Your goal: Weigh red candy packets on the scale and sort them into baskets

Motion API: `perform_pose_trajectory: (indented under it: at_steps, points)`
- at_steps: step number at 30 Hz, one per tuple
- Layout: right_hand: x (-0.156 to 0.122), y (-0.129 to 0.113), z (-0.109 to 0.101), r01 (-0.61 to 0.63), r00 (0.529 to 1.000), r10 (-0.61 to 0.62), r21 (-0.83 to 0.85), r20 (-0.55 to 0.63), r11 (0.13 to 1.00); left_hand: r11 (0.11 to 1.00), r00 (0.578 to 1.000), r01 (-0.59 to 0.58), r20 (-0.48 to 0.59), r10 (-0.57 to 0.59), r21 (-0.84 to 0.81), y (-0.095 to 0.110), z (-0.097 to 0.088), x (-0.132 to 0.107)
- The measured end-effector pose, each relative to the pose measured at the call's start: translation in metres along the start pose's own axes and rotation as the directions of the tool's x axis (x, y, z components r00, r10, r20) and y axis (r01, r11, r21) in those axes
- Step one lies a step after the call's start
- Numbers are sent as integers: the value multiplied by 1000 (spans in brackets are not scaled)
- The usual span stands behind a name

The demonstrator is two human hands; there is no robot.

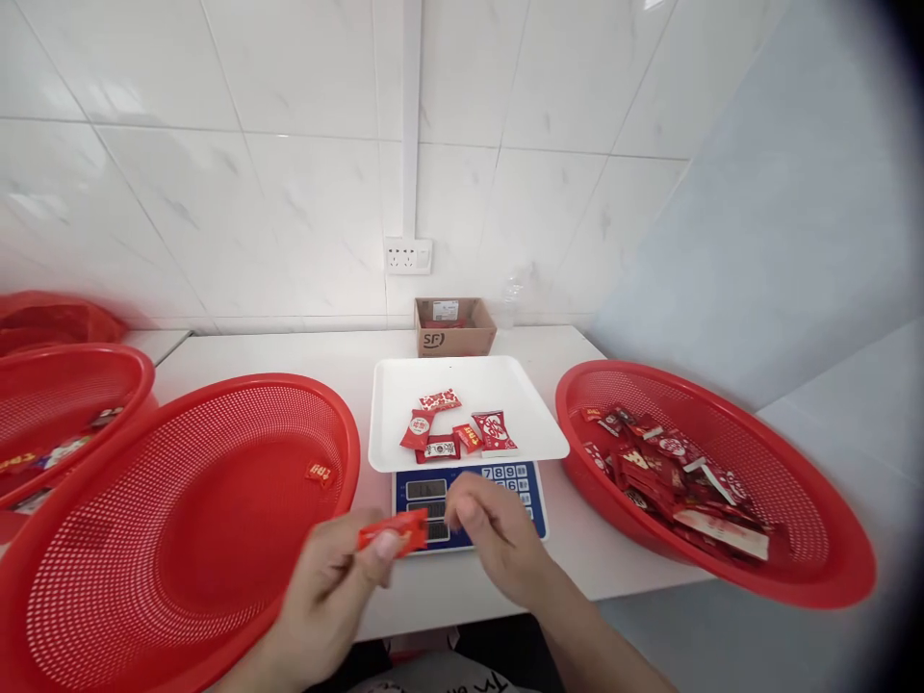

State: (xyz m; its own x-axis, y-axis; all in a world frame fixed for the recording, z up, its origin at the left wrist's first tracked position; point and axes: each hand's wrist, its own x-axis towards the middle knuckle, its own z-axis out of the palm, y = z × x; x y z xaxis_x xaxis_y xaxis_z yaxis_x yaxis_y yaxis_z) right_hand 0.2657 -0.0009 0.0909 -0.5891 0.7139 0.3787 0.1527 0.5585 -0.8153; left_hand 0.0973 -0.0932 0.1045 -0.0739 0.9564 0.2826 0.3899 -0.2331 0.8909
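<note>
My left hand (336,587) pinches a small red wrapped candy (404,532) between thumb and fingers, in front of the scale. Close by on the right, my right hand (498,539) is curled closed over the keypad of the blue digital scale (535,486); whatever is inside its fingers, if anything, is hidden. On top of the scale lies a white weighing tray (538,423). Several red and white wrapped candies (494,430) are grouped on it, apart from both hands.
A red mesh basket (245,385) on the left holds one small red packet (319,473). The right-hand red basket (841,539) contains many red packets. Another red basket (137,375) stands far left. Behind the tray sits a cardboard box (462,342), near a wall socket (408,256).
</note>
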Motion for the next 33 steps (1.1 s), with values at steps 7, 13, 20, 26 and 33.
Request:
perform_pose_trajectory:
  at_steps: [7, 13, 20, 26, 33]
  points:
    - [29, 27, -20, -41, 999, 30, -479, -32, 877, 604, 900, 436, -333, -282, 667, -8, -62, -4]
    - [45, 33, -11, -3, 993, 68, -541, 100, 841, 476, 880, 400, -184, -437, 783, -26, -69, -8]
    - [54, 38, -12, -50, 987, 140, -679, 79, 732, 363, 872, 147, 53, -486, 920, -31, -53, 3]
    - [56, 41, -17, -93, 990, 137, -643, 19, 760, 412, 906, 212, -20, -422, 886, -36, -52, 46]
    - [45, 20, -13, -100, 987, 75, -182, -144, 978, 878, 996, 85, -42, -74, 470, -27, -21, 52]
